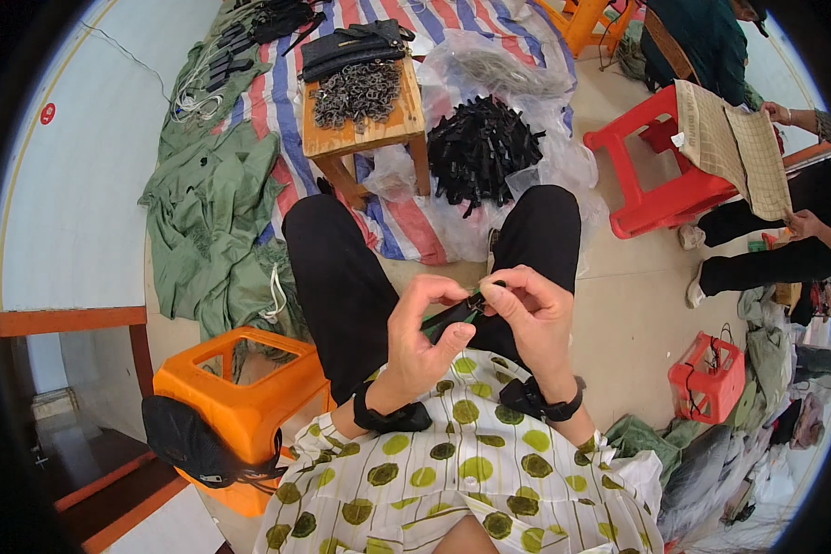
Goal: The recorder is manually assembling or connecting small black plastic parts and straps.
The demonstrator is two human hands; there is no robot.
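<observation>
— Strap (448, 319): where is it?
— Over the lap, pinched between both hands: left hand (425, 337) grips its lower part, right hand (526, 309) fingertips pinch its buckle end.
— Nearby?
— Strap pile (480, 148) beside a small worktop (365, 125).

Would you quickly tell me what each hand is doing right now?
Left hand: closed, pinching a black strap over the lap.
Right hand: closed, fingers pinching the same strap's end, at a small buckle.
</observation>
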